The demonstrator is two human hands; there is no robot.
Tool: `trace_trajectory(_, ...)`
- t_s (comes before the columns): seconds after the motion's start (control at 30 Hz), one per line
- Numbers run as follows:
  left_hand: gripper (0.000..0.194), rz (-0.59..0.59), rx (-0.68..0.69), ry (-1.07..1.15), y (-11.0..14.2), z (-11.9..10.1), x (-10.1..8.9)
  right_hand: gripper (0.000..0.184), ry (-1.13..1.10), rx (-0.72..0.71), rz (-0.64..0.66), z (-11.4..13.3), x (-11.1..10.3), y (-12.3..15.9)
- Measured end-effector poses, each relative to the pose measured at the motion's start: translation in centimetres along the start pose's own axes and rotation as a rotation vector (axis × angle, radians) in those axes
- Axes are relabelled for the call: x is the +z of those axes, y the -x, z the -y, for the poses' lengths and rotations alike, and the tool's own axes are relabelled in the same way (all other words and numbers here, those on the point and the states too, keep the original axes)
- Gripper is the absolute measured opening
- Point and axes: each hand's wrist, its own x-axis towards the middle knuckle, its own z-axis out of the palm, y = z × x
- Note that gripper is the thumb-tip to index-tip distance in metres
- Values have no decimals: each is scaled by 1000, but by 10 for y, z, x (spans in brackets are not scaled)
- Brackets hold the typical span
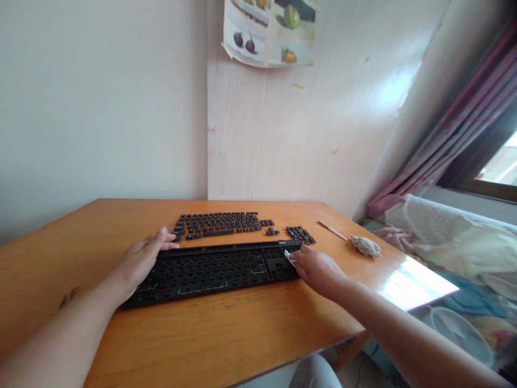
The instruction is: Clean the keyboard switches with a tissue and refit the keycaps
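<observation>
Forearms (68, 339), crosswise keyboard base (216, 272), right end farther

A pale wall (100, 102) met a whitish wood-grained panel (262, 134), where a sheet of fruit pictures (270, 33) hung (its lower edge bowed); a pink curtain (448, 118) flanked the window (501, 161), and light glared on the orange-brown table (258, 334)

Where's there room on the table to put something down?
On the table, bare wood lies between the black keyboard base and the near edge, and left of the loose keycaps. It's crowded just behind the base, where those keycaps lie.
</observation>
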Motion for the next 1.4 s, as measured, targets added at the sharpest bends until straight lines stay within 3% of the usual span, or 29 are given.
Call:
trace_trajectory(0.23, 63, -35, 2, -16, -3, 3, 2, 29, -85, -21, -7, -4, 0, 18)
trace_trajectory(0.4, 67, -23, 26, -17, -3, 6, 1, 28, -144, 0, -60, -5, 8, 28)
trace_trajectory(0.9, 71, -23, -1, -131, 15, -12, -2, 29, -207, 47, -145, -7, 25, 35)
trace_trajectory(1.17, 70, 24, 83, -452, 17, -14, -6, 29, -208, 75, -231, -1, 30, 38)
trace_trajectory(1.4, 68, 79, 260, -909, 38, -48, 16, 29, -220, 82, -251, 2, 30, 36)
